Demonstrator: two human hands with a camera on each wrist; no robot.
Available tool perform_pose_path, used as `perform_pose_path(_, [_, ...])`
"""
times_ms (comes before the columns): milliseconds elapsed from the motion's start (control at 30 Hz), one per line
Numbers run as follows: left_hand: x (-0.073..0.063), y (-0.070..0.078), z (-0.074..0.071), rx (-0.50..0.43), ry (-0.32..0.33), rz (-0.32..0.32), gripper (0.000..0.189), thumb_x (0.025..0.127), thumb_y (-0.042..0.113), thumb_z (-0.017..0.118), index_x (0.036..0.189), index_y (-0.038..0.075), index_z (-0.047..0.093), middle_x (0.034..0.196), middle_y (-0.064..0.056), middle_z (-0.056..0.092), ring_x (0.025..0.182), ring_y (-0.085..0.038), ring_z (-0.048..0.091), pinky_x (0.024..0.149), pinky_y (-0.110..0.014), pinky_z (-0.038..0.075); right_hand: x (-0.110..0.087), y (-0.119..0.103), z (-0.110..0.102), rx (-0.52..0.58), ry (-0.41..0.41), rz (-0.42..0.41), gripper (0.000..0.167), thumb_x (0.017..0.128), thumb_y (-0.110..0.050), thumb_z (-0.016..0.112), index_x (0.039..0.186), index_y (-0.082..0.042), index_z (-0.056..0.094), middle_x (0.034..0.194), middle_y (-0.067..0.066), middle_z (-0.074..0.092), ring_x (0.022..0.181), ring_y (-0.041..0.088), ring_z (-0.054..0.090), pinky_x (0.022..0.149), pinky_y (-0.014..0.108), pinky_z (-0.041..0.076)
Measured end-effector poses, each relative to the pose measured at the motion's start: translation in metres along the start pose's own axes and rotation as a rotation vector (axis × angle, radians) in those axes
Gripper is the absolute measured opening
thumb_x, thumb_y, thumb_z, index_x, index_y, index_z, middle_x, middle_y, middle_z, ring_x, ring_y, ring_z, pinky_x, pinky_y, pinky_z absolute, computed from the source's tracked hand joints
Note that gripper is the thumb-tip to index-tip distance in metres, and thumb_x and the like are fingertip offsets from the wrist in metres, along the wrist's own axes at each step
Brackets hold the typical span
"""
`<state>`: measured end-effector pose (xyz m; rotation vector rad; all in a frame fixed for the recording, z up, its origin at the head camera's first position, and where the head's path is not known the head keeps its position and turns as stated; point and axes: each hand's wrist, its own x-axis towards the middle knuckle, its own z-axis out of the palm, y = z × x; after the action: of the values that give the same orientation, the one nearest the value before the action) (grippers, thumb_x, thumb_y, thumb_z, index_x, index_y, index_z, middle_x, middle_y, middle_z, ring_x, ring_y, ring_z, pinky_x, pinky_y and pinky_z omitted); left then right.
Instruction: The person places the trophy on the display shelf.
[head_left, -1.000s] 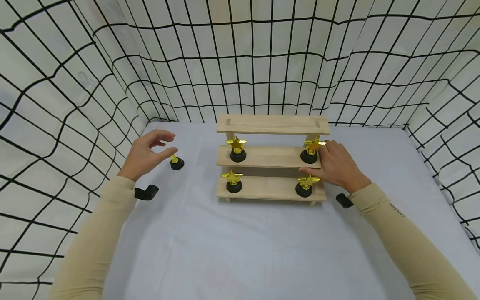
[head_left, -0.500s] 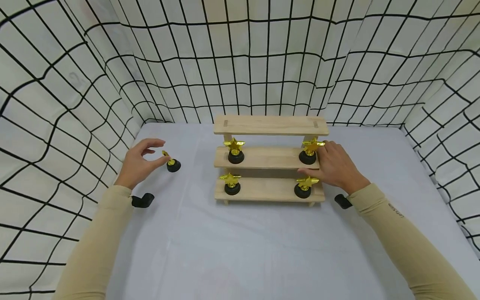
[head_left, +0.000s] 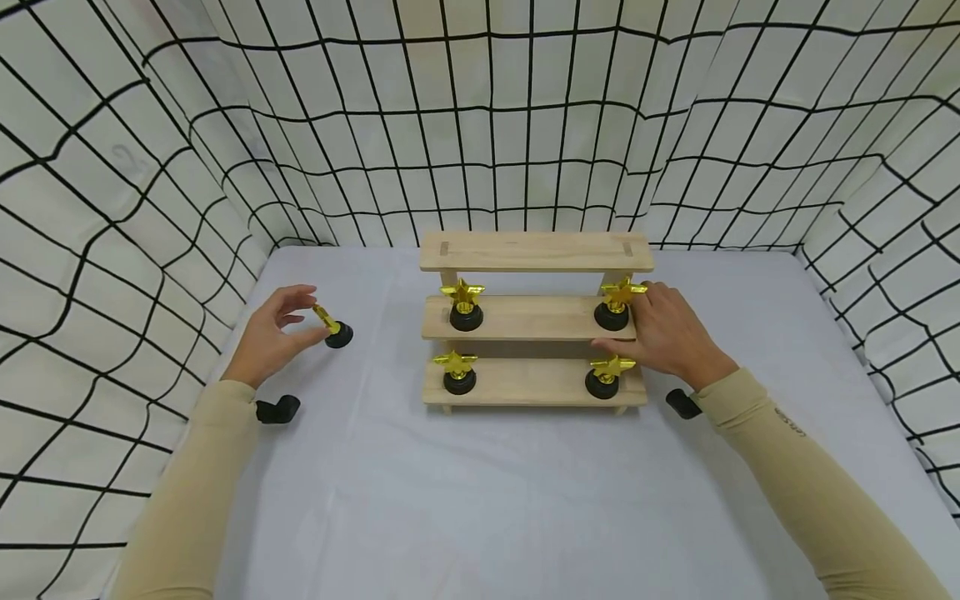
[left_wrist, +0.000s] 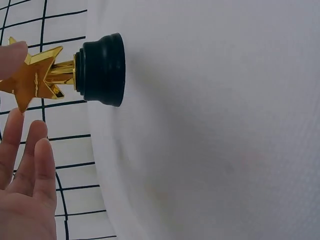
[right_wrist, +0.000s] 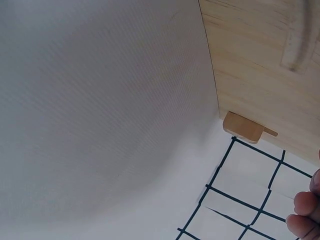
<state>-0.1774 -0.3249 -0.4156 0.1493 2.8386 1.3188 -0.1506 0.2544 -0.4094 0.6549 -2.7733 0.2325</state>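
Note:
My left hand (head_left: 277, 335) is beside a small gold star trophy (head_left: 339, 335) with a black base, on the white cloth left of the shelf. In the left wrist view, my thumb (left_wrist: 12, 57) overlaps the gold star (left_wrist: 35, 77), and the other fingers are spread, one fingertip right at a lower star point. My right hand (head_left: 671, 333) grips the right side of a three-tier wooden shelf (head_left: 536, 252), thumb at the front by the middle tier. In the right wrist view, a wooden panel (right_wrist: 255, 65) shows above my fingertips (right_wrist: 302, 205).
Two similar trophies stand on the middle tier, a left one (head_left: 466, 313) and a right one (head_left: 611, 317). The lower tier has a left trophy (head_left: 459, 380) and a right trophy (head_left: 602, 382). Black grid netting (head_left: 525, 112) encloses the table's back and sides.
My left hand has come down around the star of the loose trophy, with its thumb lower beside it. My right hand keeps its hold on the shelf. The head view has shifted slightly.

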Motion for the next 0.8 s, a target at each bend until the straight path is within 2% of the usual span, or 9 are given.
perform_pose_path(67, [0.001,-0.003,0.000,-0.011,-0.008,-0.004,0.074,0.091,0.021,0.081,0.153,0.017,0.042,0.142,-0.007,0.054,0.126,-0.007,0.052,0.106,-0.017,0.047,0.000,0.000,0.000,-0.002,0.002,-0.004,0.085,0.080,-0.074,0.071,0.122,0.000,0.066,0.082,0.010,0.061,0.079,0.029,0.055,0.069,0.039,0.044])
perform_pose_path(167, [0.003,-0.006,0.000,-0.036,-0.029,-0.020,0.078,0.091,0.020,0.081,0.156,0.014,0.038,0.141,-0.007,0.054,0.129,-0.017,0.053,0.106,-0.016,0.048,0.001,0.000,0.000,0.000,0.001,-0.006,0.086,0.080,-0.074,0.070,0.123,0.000,0.066,0.082,0.011,0.061,0.079,0.029,0.054,0.069,0.039,0.044])
perform_pose_path(267, [0.005,-0.008,0.001,-0.044,-0.066,-0.044,0.082,0.091,0.023,0.081,0.158,0.011,0.035,0.143,-0.011,0.053,0.133,-0.027,0.054,0.106,-0.016,0.050,0.001,0.000,0.000,0.001,0.001,-0.006,0.086,0.081,-0.076,0.068,0.123,-0.001,0.066,0.082,0.010,0.061,0.078,0.029,0.054,0.069,0.039,0.044])
perform_pose_path(333, [0.006,-0.010,0.002,-0.045,-0.089,-0.064,0.084,0.091,0.027,0.081,0.159,0.012,0.034,0.146,-0.012,0.052,0.134,-0.028,0.055,0.104,-0.012,0.051,0.001,0.000,0.000,0.000,0.000,-0.007,0.086,0.081,-0.077,0.067,0.123,-0.001,0.066,0.081,0.010,0.060,0.077,0.029,0.053,0.068,0.039,0.043])
perform_pose_path(400, [0.008,-0.013,0.003,-0.045,-0.109,-0.069,0.086,0.091,0.030,0.082,0.160,0.011,0.035,0.147,-0.013,0.052,0.131,-0.021,0.058,0.102,-0.009,0.051,0.000,0.000,0.000,-0.001,0.001,-0.008,0.087,0.081,-0.078,0.066,0.123,-0.001,0.065,0.081,0.010,0.060,0.077,0.029,0.053,0.068,0.039,0.043])
perform_pose_path(467, [0.010,-0.016,0.005,-0.052,-0.118,-0.071,0.086,0.090,0.032,0.082,0.160,0.012,0.035,0.145,-0.009,0.055,0.124,-0.007,0.060,0.099,-0.005,0.050,0.000,0.000,0.000,-0.004,0.001,-0.009,0.088,0.082,-0.080,0.064,0.124,-0.002,0.065,0.083,0.010,0.061,0.079,0.029,0.054,0.068,0.040,0.044])
perform_pose_path(567, [0.012,-0.018,0.006,-0.065,-0.119,-0.047,0.087,0.089,0.030,0.083,0.160,0.010,0.036,0.134,0.001,0.062,0.110,0.011,0.059,0.096,-0.003,0.050,-0.001,0.000,0.000,-0.003,0.003,-0.012,0.090,0.083,-0.081,0.061,0.125,-0.002,0.065,0.084,0.011,0.062,0.079,0.029,0.054,0.069,0.040,0.044])
perform_pose_path(667, [0.011,-0.017,0.008,-0.090,-0.119,-0.035,0.085,0.089,0.029,0.083,0.158,0.009,0.038,0.121,0.015,0.065,0.105,0.015,0.058,0.092,-0.001,0.050,-0.001,0.000,0.000,0.000,0.006,-0.011,0.089,0.083,-0.081,0.061,0.124,-0.002,0.065,0.083,0.010,0.061,0.078,0.029,0.053,0.068,0.038,0.043])
perform_pose_path(800, [0.011,-0.018,0.010,-0.086,-0.130,-0.046,0.078,0.091,0.030,0.082,0.155,0.009,0.043,0.118,0.018,0.062,0.105,0.013,0.059,0.088,0.000,0.050,-0.001,0.000,0.000,0.001,0.002,-0.002,0.087,0.083,-0.078,0.064,0.123,-0.002,0.066,0.082,0.009,0.060,0.078,0.028,0.053,0.069,0.038,0.042])
